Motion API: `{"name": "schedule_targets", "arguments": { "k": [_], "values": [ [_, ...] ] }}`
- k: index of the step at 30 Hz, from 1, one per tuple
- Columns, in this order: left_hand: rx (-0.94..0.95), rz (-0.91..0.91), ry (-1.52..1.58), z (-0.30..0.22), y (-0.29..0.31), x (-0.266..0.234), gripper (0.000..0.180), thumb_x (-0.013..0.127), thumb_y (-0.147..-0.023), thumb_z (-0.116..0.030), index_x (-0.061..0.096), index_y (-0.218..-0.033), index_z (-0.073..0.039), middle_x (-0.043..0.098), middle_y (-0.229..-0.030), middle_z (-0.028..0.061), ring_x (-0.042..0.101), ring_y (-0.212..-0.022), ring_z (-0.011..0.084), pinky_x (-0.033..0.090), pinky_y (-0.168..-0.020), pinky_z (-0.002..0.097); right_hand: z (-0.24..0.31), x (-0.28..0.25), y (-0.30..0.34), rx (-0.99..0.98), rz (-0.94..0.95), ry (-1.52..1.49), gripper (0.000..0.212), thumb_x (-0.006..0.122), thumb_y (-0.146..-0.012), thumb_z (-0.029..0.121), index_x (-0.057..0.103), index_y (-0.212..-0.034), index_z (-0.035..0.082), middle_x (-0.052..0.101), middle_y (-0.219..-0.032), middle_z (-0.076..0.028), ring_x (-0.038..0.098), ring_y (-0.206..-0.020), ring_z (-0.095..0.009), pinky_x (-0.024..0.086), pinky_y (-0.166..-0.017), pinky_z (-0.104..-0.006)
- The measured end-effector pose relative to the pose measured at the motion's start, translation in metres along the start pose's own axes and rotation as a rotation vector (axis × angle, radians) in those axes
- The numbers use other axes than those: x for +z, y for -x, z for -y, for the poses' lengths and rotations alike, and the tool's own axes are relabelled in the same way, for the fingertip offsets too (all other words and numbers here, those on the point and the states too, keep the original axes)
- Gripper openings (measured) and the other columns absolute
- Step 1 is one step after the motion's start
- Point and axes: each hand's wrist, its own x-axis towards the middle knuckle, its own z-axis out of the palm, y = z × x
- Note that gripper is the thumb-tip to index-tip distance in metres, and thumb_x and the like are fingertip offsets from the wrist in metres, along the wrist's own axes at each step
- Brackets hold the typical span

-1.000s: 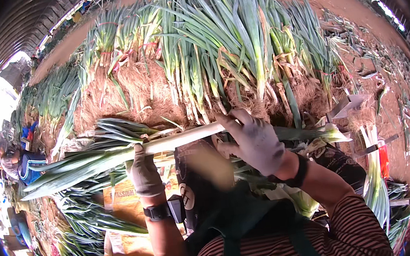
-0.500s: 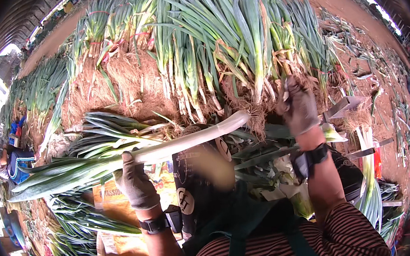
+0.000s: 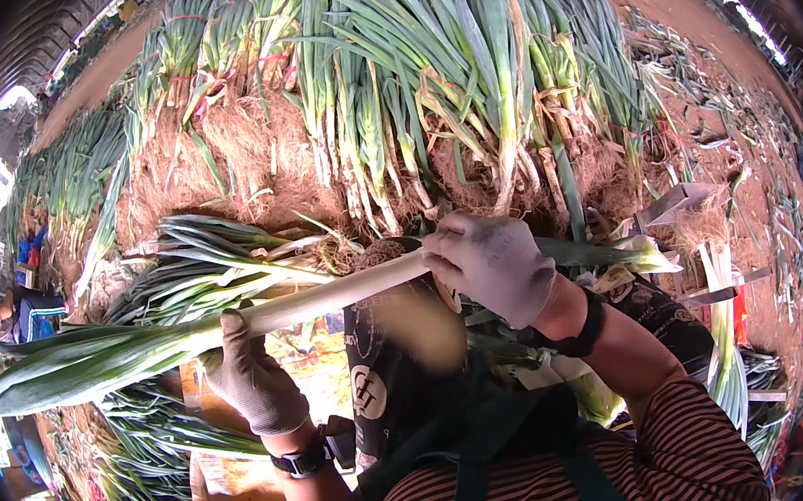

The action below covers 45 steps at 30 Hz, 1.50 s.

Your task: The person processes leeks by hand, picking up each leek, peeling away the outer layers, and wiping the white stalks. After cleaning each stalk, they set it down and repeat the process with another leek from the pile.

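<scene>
A person looks down at their own two hands, both in pale grey work gloves, holding one long leek-like green onion with a white stalk and dark green leaves (image 3: 233, 322) level across the body. The left hand (image 3: 251, 382) is wrapped around the stalk from below, where white turns to green; its grip is closed around it. The right hand (image 3: 493, 265) is closed over the root end, knuckles up, fingers pressed together around the stalk.

Half a second ago the right hand was off the stalk, raised toward the heap beyond, and the left hand alone carried the onion. Now the right hand has come back down and taken hold, much as it held a second ago. The onion's leaf tips still point to the person's left, and the stalk sits a little lower and closer to the chest. With both hands on it again, the onion looks steadied for handling at its root end.

Beyond the hands lies a big heap of unsorted green onions with muddy, tangled roots (image 3: 424, 92) on brown soil (image 3: 690, 15). A stack of cleaner onions (image 3: 198, 272) lies just behind the held one. The person wears a striped top and dark apron (image 3: 511, 454). Another person crouches at far left (image 3: 12, 311).
</scene>
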Motion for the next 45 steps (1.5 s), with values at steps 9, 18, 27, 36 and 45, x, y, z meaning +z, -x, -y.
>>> {"name": "schedule_targets", "arguments": {
  "k": [9,18,27,36,45],
  "values": [
    [0.032,0.018,-0.025,-0.004,0.002,-0.004,0.036,0.063,-0.092,-0.012,0.047,-0.121,0.003,0.061,-0.103,0.0090,0.063,-0.094,0.0147,0.051,-0.083,0.0250,0.014,-0.001,-0.014,-0.141,0.320,0.383,0.011,0.063,-0.077,0.018,0.060,-0.080,0.008,0.059,-0.078,-0.006,0.066,-0.068,-0.024,0.053,-0.058,-0.0363],
    [-0.019,0.082,0.006,-0.006,-0.001,-0.011,0.033,0.063,-0.092,-0.010,0.049,-0.119,0.003,0.062,-0.106,0.0120,0.063,-0.099,0.0183,0.050,-0.087,0.0274,-0.040,0.020,-0.012,0.028,-0.041,-0.182,0.009,0.062,-0.084,0.011,0.061,-0.087,0.003,0.064,-0.081,-0.011,0.064,-0.062,-0.023,0.052,-0.058,-0.0344],
    [0.024,0.111,-0.086,-0.016,0.002,-0.026,0.044,0.059,-0.092,-0.008,0.043,-0.129,0.009,0.061,-0.109,0.0149,0.060,-0.106,0.0227,0.047,-0.094,0.0338,-0.007,-0.025,-0.003,0.090,0.129,-0.106,0.020,0.069,-0.083,0.024,0.065,-0.091,0.006,0.066,-0.082,-0.008,0.067,-0.068,-0.023,0.053,-0.061,-0.0338],
    [-0.011,0.092,0.019,-0.016,0.000,-0.030,0.050,0.059,-0.088,-0.002,0.039,-0.133,0.008,0.057,-0.116,0.0154,0.058,-0.107,0.0268,0.043,-0.102,0.0398,-0.038,0.007,0.000,0.477,-0.012,-0.614,0.010,0.062,-0.086,0.009,0.065,-0.092,0.001,0.065,-0.074,-0.009,0.061,-0.055,-0.017,0.050,-0.051,-0.0306],
    [0.046,0.201,0.054,-0.021,-0.003,-0.039,0.058,0.065,-0.081,-0.003,0.038,-0.132,0.003,0.050,-0.111,0.0082,0.053,-0.110,0.0265,0.038,-0.104,0.0439,-0.093,-0.024,-0.010,0.675,0.474,0.520,0.023,0.068,-0.087,0.027,0.068,-0.096,0.006,0.066,-0.079,-0.009,0.062,-0.059,-0.020,0.050,-0.053,-0.0274]
  ]
}}
